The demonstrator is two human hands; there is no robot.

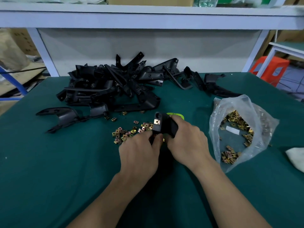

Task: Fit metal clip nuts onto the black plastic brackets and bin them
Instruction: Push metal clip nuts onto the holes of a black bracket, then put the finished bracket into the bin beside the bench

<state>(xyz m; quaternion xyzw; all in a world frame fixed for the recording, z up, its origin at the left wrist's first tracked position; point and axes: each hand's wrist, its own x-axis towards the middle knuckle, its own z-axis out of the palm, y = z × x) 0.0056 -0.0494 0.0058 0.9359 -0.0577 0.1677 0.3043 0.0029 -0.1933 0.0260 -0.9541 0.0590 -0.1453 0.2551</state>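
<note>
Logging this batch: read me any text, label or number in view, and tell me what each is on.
No text here can be read.
Green tag behind the held bracket: dark print, too blurred to read.
White slip inside the plastic bag: no print that I can make out.
Cardboard box at far left: dark printed marks, too blurred to read.

table: green mat (49,162) | black bracket heap (115,86) | loose clip nuts (125,132) | nut bag (230,104) | white cloth (296,157)
</note>
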